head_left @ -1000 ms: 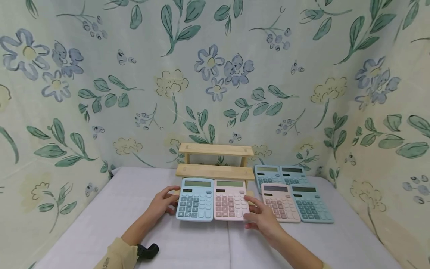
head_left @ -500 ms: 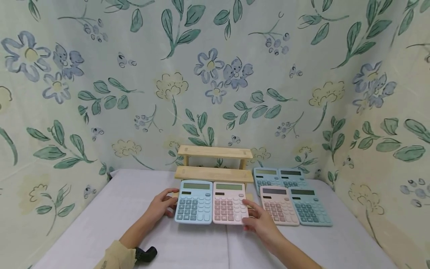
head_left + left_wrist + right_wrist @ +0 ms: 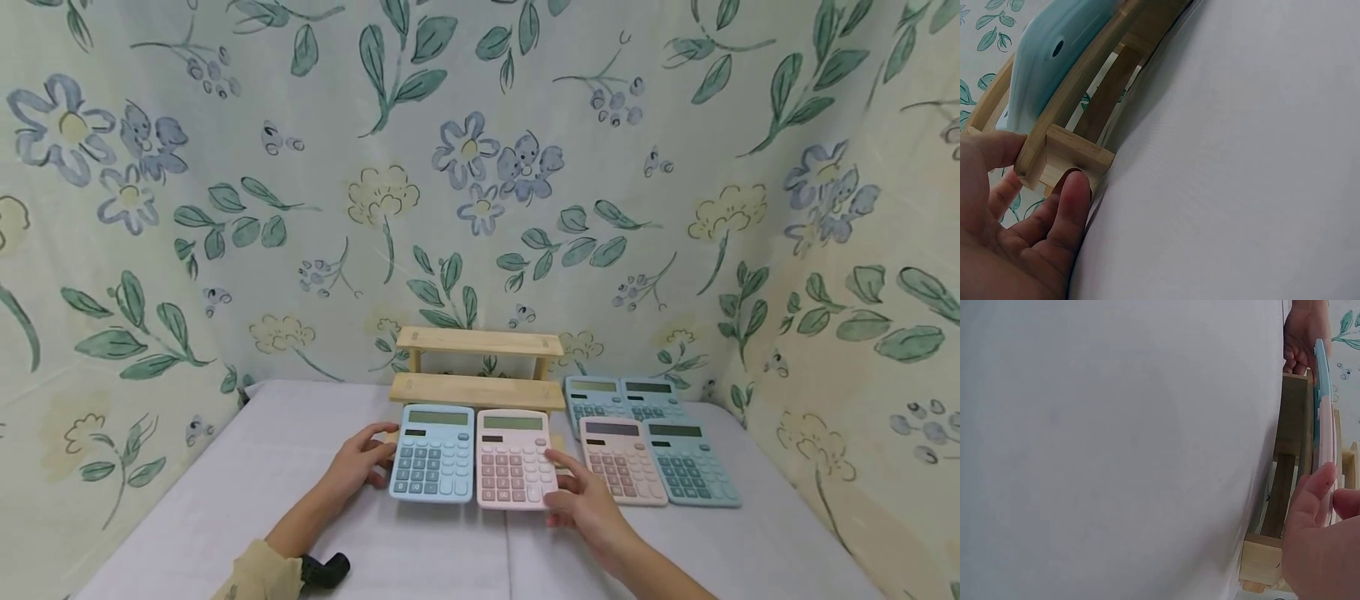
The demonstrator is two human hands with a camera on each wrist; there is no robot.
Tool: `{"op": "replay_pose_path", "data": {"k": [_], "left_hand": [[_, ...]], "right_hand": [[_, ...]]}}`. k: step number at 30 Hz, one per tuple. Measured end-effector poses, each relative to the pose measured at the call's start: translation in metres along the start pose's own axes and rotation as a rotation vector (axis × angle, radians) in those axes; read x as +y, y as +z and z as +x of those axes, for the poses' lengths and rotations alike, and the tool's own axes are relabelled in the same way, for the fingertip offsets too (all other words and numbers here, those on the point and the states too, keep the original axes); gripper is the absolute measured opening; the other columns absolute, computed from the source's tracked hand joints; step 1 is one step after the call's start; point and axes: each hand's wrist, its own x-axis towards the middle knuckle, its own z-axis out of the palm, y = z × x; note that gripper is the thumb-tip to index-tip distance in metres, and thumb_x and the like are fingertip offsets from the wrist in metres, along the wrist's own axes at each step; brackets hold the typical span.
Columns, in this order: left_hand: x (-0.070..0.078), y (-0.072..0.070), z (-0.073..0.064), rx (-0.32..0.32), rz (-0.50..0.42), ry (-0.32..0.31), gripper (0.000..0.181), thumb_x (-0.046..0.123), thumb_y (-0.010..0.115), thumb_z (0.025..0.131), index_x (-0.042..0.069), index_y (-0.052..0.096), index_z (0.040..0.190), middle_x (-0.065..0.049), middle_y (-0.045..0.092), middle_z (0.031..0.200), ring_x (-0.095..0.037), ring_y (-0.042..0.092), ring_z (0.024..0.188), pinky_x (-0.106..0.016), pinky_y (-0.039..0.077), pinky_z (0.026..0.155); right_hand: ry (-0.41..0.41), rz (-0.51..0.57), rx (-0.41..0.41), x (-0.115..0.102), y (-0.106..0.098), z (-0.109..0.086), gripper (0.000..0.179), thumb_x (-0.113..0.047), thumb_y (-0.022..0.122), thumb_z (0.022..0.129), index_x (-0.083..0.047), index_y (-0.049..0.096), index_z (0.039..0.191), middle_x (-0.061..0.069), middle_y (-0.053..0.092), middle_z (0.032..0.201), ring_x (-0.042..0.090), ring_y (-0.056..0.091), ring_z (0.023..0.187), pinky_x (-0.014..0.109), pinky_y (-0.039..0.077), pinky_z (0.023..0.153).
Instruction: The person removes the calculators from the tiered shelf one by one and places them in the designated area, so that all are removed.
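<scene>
A light blue calculator [image 3: 432, 454] and a pink calculator [image 3: 515, 460] lean side by side on the front of a tiered wooden rack [image 3: 480, 341], a narrow gap between them. My left hand [image 3: 356, 462] grips the rack's left end. In the left wrist view its thumb [image 3: 1072, 203] and fingers bend about the wood, below the blue calculator's edge. My right hand [image 3: 596, 512] holds the pink calculator by its right side. The right wrist view has the pink calculator [image 3: 1326, 434] edge-on, pinched between thumb and fingers.
Right of the rack lie another pink calculator [image 3: 624, 462] and a teal-blue one [image 3: 693, 465]. Behind them are two more blue calculators [image 3: 592, 397]. A white cloth [image 3: 420, 558] covers the table, and a floral curtain [image 3: 480, 275] hangs behind.
The pink calculator has shifted slightly right and toward me with my right hand, opening a gap beside the blue one. My left hand stays at the rack's end.
</scene>
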Motion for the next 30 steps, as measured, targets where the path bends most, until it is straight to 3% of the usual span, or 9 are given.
{"op": "replay_pose_path", "data": {"k": [19, 30], "left_hand": [[0.001, 0.0, 0.0, 0.006, 0.025, -0.012, 0.04, 0.025, 0.06, 0.1, 0.019, 0.056, 0.138, -0.008, 0.07, 0.097, -0.022, 0.066, 0.083, -0.034, 0.056, 0.064], [0.003, 0.001, -0.001, 0.004, 0.027, -0.01, 0.04, 0.026, 0.06, 0.1, 0.018, 0.056, 0.139, -0.008, 0.07, 0.098, -0.02, 0.066, 0.084, -0.033, 0.055, 0.065]], "right_hand": [[-0.01, 0.034, -0.077, 0.002, -0.005, -0.002, 0.082, 0.011, 0.07, 0.08, -0.01, 0.041, 0.153, 0.022, 0.058, 0.13, 0.023, 0.064, 0.098, 0.038, 0.058, 0.082], [0.044, 0.041, -0.075, -0.002, -0.015, -0.006, 0.083, 0.014, 0.067, 0.078, -0.008, 0.04, 0.153, 0.026, 0.053, 0.138, 0.025, 0.063, 0.102, 0.041, 0.055, 0.088]]}}
